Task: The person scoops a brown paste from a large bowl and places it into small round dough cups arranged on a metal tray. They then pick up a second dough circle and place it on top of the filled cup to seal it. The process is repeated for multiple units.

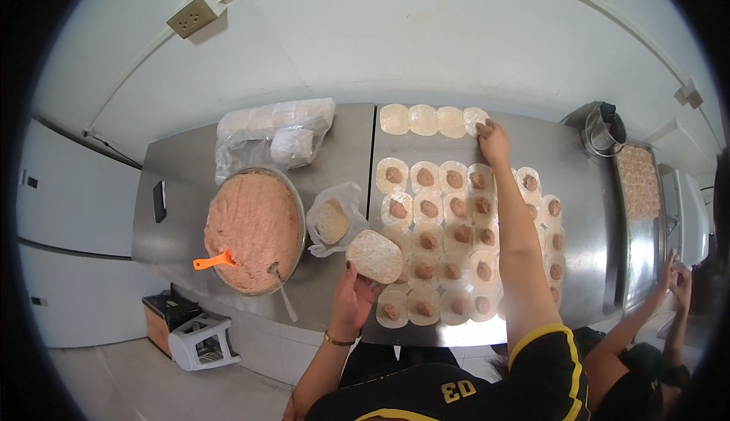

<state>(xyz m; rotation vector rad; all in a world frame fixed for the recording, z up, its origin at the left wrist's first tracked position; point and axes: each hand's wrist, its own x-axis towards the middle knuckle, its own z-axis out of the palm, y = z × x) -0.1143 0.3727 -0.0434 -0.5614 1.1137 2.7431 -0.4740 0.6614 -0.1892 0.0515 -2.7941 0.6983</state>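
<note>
Long brushed stainless-steel table (334, 147) against a white wall, two sheets butted together. On its left part, wide round metal bowl (293, 193) heaped with pink minced filling (255, 227), bright orange plastic spatula (214, 260) stuck at the near edge. Behind the bowl, clear plastic bag of pale dough rounds (274, 136); just right of the bowl, smaller opened plastic bag with a few wrappers (332, 219). Across the right part, rows of thin round cream-white dumpling wrappers, each topped with a dab of filling (441, 223), and beyond them a far row of four bare wrappers (426, 120). Far right, steel tray of finished pieces (639, 181), another person's hands (675, 276) beside it. Left hand (351, 295) at the near edge, fingers curled up around a stack of round white wrappers (374, 256), gripping it from below, just right of the small bag. Right hand (493, 141) stretched to the far row, fingertips pressed on the last bare wrapper (474, 119), fingers flat and not clenched
</note>
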